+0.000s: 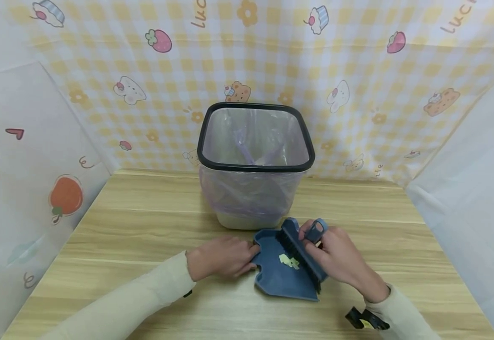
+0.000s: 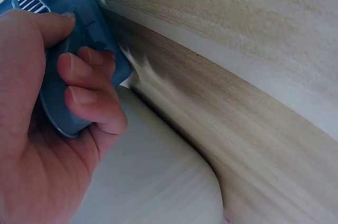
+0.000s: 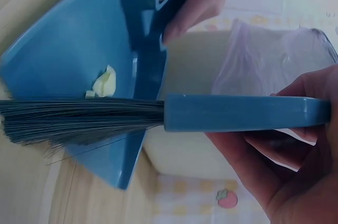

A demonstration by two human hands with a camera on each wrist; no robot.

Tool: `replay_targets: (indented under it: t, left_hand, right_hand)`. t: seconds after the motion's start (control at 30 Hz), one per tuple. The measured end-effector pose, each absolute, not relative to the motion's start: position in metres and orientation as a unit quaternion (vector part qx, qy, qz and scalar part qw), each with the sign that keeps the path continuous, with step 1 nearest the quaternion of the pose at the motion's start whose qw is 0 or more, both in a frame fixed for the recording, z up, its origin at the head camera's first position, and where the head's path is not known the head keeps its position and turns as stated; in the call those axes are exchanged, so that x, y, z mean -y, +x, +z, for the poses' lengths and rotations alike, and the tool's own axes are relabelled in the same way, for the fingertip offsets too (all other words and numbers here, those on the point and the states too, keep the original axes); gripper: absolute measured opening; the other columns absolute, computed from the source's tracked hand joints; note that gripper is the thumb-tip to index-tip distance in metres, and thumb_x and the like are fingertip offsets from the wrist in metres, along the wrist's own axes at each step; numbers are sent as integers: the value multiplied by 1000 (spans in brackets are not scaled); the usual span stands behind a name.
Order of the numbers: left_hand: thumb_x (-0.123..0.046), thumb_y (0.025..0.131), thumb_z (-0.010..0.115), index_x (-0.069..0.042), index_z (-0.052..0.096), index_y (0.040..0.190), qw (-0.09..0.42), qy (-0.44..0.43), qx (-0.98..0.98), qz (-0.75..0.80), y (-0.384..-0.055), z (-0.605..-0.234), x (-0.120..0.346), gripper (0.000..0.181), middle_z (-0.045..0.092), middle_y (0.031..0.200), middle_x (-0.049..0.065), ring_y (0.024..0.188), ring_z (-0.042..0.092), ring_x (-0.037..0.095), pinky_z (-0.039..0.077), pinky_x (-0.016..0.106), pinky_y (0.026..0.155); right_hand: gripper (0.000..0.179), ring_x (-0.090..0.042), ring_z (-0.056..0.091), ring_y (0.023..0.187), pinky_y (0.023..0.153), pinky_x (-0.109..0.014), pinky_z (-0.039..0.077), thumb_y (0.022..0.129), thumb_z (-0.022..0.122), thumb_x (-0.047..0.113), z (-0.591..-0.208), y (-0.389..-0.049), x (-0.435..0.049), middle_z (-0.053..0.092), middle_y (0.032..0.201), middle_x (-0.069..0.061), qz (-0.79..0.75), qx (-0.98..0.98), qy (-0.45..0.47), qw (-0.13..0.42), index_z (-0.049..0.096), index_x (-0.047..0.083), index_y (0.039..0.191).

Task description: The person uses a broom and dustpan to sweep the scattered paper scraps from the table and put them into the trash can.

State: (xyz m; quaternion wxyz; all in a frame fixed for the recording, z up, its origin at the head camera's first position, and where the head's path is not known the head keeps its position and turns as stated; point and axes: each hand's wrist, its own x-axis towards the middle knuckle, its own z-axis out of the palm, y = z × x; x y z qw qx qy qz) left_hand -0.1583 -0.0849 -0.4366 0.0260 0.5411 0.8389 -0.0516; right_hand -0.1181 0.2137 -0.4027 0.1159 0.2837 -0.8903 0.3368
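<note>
A blue dustpan (image 1: pixel 272 278) lies on the wooden table with a few pale yellow-green scraps (image 1: pixel 289 261) on its pan. My left hand (image 1: pixel 227 257) grips the dustpan's handle end from the left; in the left wrist view its fingers (image 2: pixel 84 94) curl round the blue plastic. In my right hand (image 1: pixel 338 252) is a blue hand brush (image 1: pixel 314 264), held by its handle, with dark bristles (image 3: pixel 79 118) over the pan's right side. Seen from the right wrist, the bristles stand right beside the scraps (image 3: pixel 104 82).
Just behind the dustpan stands a pale bin (image 1: pixel 247 221) with a black rim (image 1: pixel 255 167) and a translucent purple bag inside. A yellow-checked cloth (image 1: pixel 166 94) hangs behind the wooden table (image 1: pixel 145 208), with white cloth at both sides.
</note>
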Motion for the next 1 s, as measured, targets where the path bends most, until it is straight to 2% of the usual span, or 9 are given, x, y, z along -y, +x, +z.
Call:
replay_targets:
  t: [0.23, 0.37, 0.53, 0.7, 1.0]
  left_hand:
    - [-38, 115, 60, -9, 68, 117, 31, 540, -840, -40, -160, -439, 85, 30, 66, 88, -1, 69, 64, 12, 55, 28, 64]
    - [-38, 115, 60, -10, 68, 116, 27, 542, -839, -43, -160, -439, 84, 30, 66, 86, -2, 68, 64, 11, 55, 28, 64]
    - [-36, 115, 60, -9, 67, 117, 23, 545, -837, -47, -159, -438, 85, 28, 66, 88, -1, 70, 64, 12, 55, 28, 65]
    - [-36, 115, 59, -9, 67, 119, 24, 544, -837, -50, -159, -438, 86, 29, 66, 90, 0, 72, 64, 12, 55, 28, 66]
    - [-35, 115, 59, -8, 67, 121, 36, 546, -837, -16, -160, -442, 90, 28, 65, 90, -1, 73, 62, 10, 55, 28, 69]
  right_hand:
    - [22, 1, 46, 55, 50, -25, 43, 93, 70, -3, -396, -120, -207, 67, 84, 12, 350, 890, 278, 92, 74, 17, 102]
    - [22, 0, 46, 56, 50, -26, 43, 94, 68, -4, -391, -120, -218, 69, 88, 9, 355, 891, 268, 93, 74, 15, 104]
    - [20, -2, 54, 65, 55, -27, 47, 96, 70, -3, -385, -117, -242, 75, 102, 3, 346, 898, 246, 114, 75, 15, 104]
    - [19, -3, 59, 72, 58, -28, 50, 97, 69, -3, -382, -112, -264, 76, 105, 0, 330, 910, 218, 125, 75, 14, 105]
    - [19, -1, 55, 66, 55, -27, 47, 96, 68, -3, -385, -108, -284, 78, 105, -4, 296, 925, 192, 141, 75, 13, 104]
